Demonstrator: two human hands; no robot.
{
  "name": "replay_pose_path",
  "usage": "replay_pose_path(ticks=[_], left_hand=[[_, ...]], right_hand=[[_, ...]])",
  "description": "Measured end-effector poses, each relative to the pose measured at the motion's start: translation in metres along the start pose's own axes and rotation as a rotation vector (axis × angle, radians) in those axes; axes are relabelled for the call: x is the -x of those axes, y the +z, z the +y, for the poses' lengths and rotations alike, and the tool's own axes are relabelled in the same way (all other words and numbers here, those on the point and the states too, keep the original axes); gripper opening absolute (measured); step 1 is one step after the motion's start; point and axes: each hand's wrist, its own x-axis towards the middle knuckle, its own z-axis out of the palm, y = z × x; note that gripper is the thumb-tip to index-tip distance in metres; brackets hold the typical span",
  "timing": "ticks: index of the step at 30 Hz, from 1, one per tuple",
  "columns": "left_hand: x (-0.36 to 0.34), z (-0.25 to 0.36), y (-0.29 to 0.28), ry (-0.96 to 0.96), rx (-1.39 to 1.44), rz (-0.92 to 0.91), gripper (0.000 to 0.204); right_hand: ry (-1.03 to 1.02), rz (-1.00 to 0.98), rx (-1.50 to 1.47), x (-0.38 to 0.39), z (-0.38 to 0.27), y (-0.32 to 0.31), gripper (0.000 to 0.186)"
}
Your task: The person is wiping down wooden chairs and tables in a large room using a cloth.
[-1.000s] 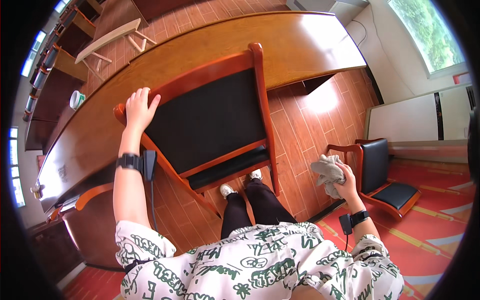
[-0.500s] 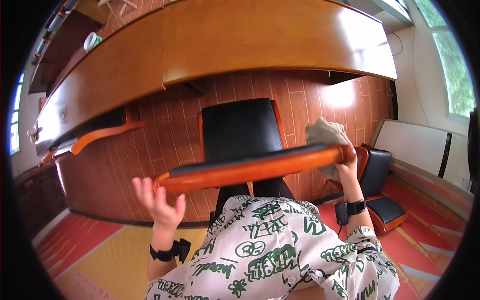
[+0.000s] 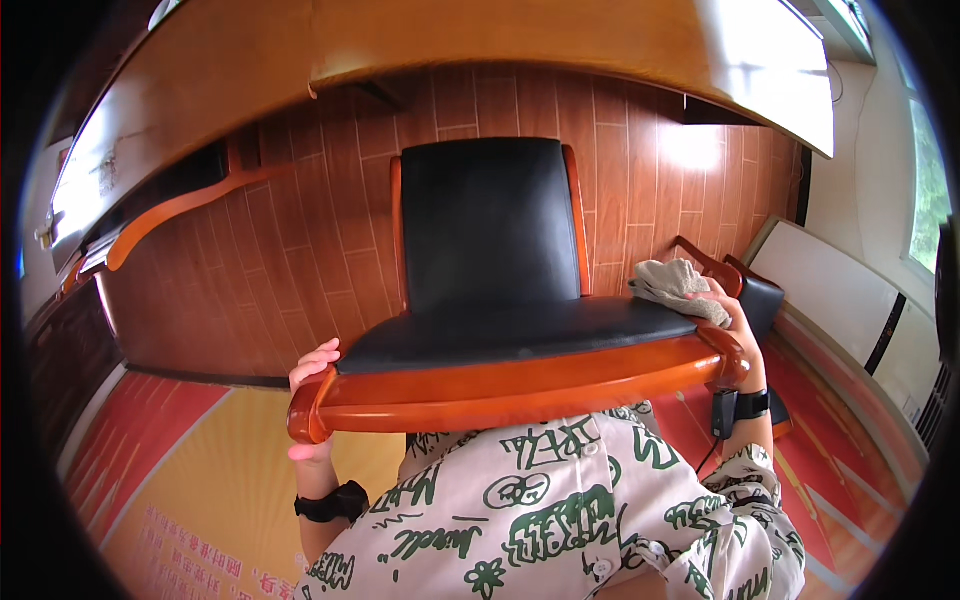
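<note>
Directly in front of me stands a wooden chair [image 3: 520, 390] with a glossy orange-brown frame and black padding. Its near padded part, edged by a wooden rail, spans between my hands; a second black panel lies beyond it. My left hand [image 3: 315, 362] is wrapped around the frame's left corner, fingers over the top and part of the hand hidden behind the wood. At the right corner, my right hand [image 3: 735, 310] holds a crumpled grey-beige cloth [image 3: 668, 282] against the frame and the edge of the black padding.
A long wooden table [image 3: 560, 40] curves across the far side. Another wooden chair [image 3: 160, 222] stands at the left, and a black-padded chair [image 3: 760, 300] at the right beside a white board [image 3: 825, 285]. Brown floor tiles [image 3: 340, 240] meet a red and yellow floor covering [image 3: 240, 460].
My left hand, open beside the chair before, now grips its left corner. The near padded part has tilted, showing more black surface. The cloth, in my right hand, now rests on the right corner.
</note>
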Motion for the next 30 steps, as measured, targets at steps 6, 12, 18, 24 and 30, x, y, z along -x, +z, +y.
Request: replay_pose_path(ticks=[6,12,18,24,30], left_hand=[[0.019,-0.003,0.001,0.026,0.045,0.027,0.098],[0.005,0.004,0.012,-0.07,0.072,0.171,0.086],[-0.01,-0.014,0.015,0.15,0.098,0.19,0.086],[-0.013,-0.067,0.025,0.122,-0.004,0.156,0.086],[0.032,-0.078,0.003,-0.15,0.097,0.198,0.085]], right_hand=[[0.235,-0.039,-0.075,-0.004,0.017,0.006,0.032],[0.213,0.049,-0.334,0.0,-0.039,0.055,0.024],[0.062,0.136,0.001,-0.012,0.019,0.027,0.022],[-0.212,0.015,0.301,-0.037,0.078,-0.011,0.027],[-0.167,-0.179,0.419,-0.039,0.067,0.003,0.046]])
